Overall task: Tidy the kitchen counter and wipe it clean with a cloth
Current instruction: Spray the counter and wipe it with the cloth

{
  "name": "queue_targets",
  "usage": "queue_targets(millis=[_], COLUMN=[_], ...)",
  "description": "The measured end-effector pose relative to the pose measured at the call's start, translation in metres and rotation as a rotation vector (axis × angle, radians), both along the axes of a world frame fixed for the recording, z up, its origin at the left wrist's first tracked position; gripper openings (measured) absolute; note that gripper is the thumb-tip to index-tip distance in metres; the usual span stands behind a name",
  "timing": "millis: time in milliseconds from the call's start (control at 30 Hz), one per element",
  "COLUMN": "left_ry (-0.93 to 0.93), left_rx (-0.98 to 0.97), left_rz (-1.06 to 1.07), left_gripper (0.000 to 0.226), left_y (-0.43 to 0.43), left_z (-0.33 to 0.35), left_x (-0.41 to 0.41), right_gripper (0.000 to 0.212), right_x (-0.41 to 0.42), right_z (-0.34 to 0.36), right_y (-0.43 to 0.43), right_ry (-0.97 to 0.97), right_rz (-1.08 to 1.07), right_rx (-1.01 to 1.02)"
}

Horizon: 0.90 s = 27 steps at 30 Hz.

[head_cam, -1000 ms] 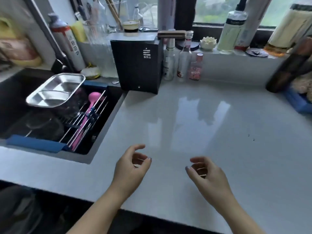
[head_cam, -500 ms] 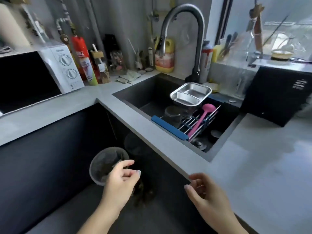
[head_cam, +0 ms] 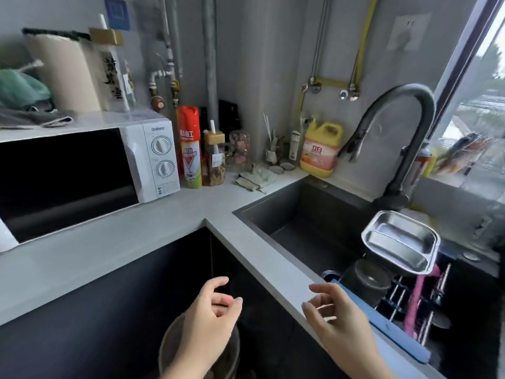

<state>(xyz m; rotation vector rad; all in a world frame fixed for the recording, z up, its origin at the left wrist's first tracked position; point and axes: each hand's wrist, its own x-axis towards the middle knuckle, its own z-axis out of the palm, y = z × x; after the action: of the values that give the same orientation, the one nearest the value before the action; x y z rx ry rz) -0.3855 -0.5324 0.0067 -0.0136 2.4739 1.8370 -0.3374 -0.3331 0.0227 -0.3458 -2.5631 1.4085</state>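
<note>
Cloth lies crumpled on the counter behind the sink, near the dish soap, handy for wiping; my left hand and right hand hover empty, fingers loosely apart, ready to reach for it.

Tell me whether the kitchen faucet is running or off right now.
Off. No water falls from the spout of the faucet, and the sink basin below it shows no stream or splash.

Both hands empty: left hand, right hand; cloth beside sink.
</note>
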Motion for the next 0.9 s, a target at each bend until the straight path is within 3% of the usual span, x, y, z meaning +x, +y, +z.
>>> queue_targets(millis=[167,400,600,800,900], left_ry=[-0.032,-0.056,-0.094,-0.018,-0.135], left_rx=[-0.024,-0.198,-0.298,-0.636,-0.566], left_rz=[-0.125,-0.056,0.009,-0.003,-0.056], left_gripper=[0.03,0.029,0.052,0.085,0.101], left_y=[0.04,0.073,0.109,0.158,0.164], left_z=[-0.011,-0.019,-0.031,-0.062,-0.084], left_x=[-0.073,-0.223,-0.393,-0.517,-0.548], right_gripper=[0.018,0.022,0.026,0.026,0.027], right_x=[-0.093,-0.226,-0.262,-0.268,-0.27], right_z=[-0.007,-0.025,-0.039,-0.043,-0.044], right_y=[0.03,0.052,0.07,0.079,0.07], right_ry=[0.018,-0.008,-0.068,-0.066,-0.092], right_rz=[-0.066,-0.096,-0.235,-0.447,-0.492], right_rx=[-0.047,-0.102,-0.055,0.002,0.001])
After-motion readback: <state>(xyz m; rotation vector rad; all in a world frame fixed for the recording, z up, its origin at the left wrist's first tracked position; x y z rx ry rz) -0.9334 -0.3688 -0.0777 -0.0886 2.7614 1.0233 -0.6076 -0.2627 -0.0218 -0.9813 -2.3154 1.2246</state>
